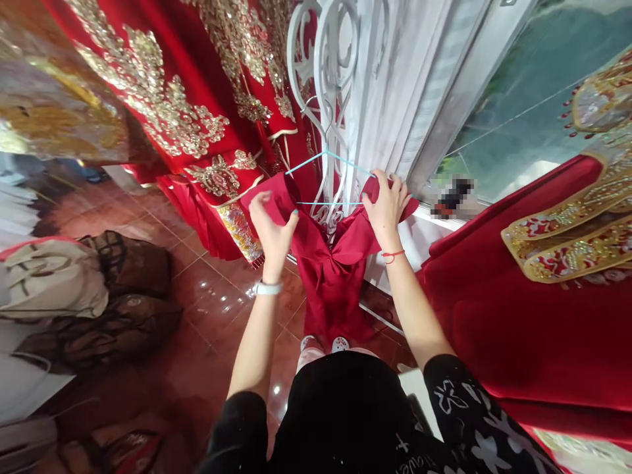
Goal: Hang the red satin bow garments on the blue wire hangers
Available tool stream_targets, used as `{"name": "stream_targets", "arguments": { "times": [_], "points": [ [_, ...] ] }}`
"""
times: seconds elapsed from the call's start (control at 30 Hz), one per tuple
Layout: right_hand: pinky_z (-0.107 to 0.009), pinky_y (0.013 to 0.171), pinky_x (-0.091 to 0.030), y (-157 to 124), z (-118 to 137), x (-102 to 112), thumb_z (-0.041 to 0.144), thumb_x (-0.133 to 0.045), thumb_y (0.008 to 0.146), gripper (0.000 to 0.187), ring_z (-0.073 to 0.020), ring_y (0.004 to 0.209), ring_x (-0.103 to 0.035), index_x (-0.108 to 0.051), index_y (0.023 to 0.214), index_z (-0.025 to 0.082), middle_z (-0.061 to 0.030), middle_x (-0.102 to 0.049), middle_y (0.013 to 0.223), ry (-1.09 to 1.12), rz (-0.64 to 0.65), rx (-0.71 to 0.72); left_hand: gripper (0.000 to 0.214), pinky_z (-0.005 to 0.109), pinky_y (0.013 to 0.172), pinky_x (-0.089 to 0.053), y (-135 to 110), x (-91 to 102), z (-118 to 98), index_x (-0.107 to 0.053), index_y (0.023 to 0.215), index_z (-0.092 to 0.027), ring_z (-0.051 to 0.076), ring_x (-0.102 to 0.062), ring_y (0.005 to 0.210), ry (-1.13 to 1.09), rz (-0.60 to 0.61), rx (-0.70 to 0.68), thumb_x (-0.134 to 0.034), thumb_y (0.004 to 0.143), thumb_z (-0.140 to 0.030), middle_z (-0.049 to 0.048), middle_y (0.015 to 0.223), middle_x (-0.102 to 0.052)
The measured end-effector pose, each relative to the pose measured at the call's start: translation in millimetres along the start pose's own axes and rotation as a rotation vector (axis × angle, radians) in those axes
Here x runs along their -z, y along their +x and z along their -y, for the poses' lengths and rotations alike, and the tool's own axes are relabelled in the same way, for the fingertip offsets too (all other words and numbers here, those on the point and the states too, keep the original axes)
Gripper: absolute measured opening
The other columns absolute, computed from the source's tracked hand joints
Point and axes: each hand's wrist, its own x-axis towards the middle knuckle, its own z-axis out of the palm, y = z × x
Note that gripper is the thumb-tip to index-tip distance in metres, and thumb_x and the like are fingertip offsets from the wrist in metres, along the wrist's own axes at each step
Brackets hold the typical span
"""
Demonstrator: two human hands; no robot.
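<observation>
A plain red garment hangs from a thin light-blue hanger in front of me, against a white ornate metal stand. My left hand, with a white wristband, is closed on the garment's left shoulder. At the hanger's right end, my right hand, a red string round its wrist, grips the right shoulder fabric. The garment's lower part drops toward the floor by my feet.
Red gowns with gold embroidery hang at the upper left, and another red embroidered gown fills the right. White curtains and a window stand behind. Dark and pale clothes lie piled on the red tiled floor at left.
</observation>
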Motion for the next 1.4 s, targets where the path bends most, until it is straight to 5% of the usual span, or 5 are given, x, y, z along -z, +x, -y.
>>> {"name": "stream_targets", "arguments": {
  "times": [0.27, 0.5, 0.7, 1.17, 1.4],
  "points": [
    [-0.041, 0.092, -0.05, 24, -9, 12, 0.012, -0.04, 0.1, 0.046, -0.0322, 0.107, -0.066, -0.062, 0.14, 0.02, -0.0198, -0.068, 0.117, -0.11, 0.164, 0.045, 0.051, 0.048, 0.122, -0.041, 50, -26.4, 14, -0.058, 0.137, -0.02, 0.032, -0.055, 0.14, 0.2, 0.022, 0.004, -0.06, 0.086, -0.015, 0.0164, 0.144, -0.062],
    [-0.039, 0.088, -0.048, 29, -8, 25, 0.006, -0.036, 0.1, 0.047, -0.0295, 0.099, -0.069, -0.06, 0.138, 0.019, -0.0174, -0.072, 0.109, -0.148, 0.243, 0.11, 0.045, 0.065, 0.122, -0.034, 53, -16.4, 17, -0.063, 0.126, -0.023, 0.037, -0.064, 0.126, 0.35, 0.003, 0.004, -0.072, 0.082, -0.028, 0.0148, 0.131, -0.072],
    [-0.038, 0.086, -0.05, 35, -8, 17, 0.016, -0.048, 0.1, 0.035, -0.0292, 0.098, -0.069, -0.062, 0.132, 0.018, -0.0171, -0.073, 0.102, -0.14, 0.158, 0.07, 0.036, 0.057, 0.106, -0.052, 59, -32.8, 13, -0.066, 0.118, -0.02, 0.038, -0.068, 0.118, 0.422, -0.038, 0.08, -0.054, 0.084, -0.015, 0.0181, 0.124, -0.073],
    [-0.04, 0.086, -0.05, 54, -16, 28, 0.007, -0.048, 0.095, 0.04, -0.031, 0.095, -0.071, -0.069, 0.125, 0.022, -0.0158, -0.076, 0.103, -0.189, 0.245, 0.122, 0.045, 0.051, 0.097, -0.054, 72, -3.9, -10, -0.065, 0.121, -0.01, 0.039, -0.07, 0.108, 0.654, 0.332, 0.0, -0.034, 0.089, -0.005, 0.0262, 0.113, -0.071],
    [-0.027, 0.073, -0.043, 98, -39, 48, -0.001, -0.063, 0.076, 0.038, -0.02, 0.082, -0.066, -0.076, 0.104, 0.023, -0.0029, -0.076, 0.097, -0.13, 0.477, 0.267, 0.048, 0.056, 0.102, -0.051, 98, 11.8, -2, -0.07, 0.126, -0.012, 0.041, -0.069, 0.115, 0.737, 0.51, -0.11, -0.043, 0.086, -0.009, 0.0223, 0.114, -0.075]
  ]
}}
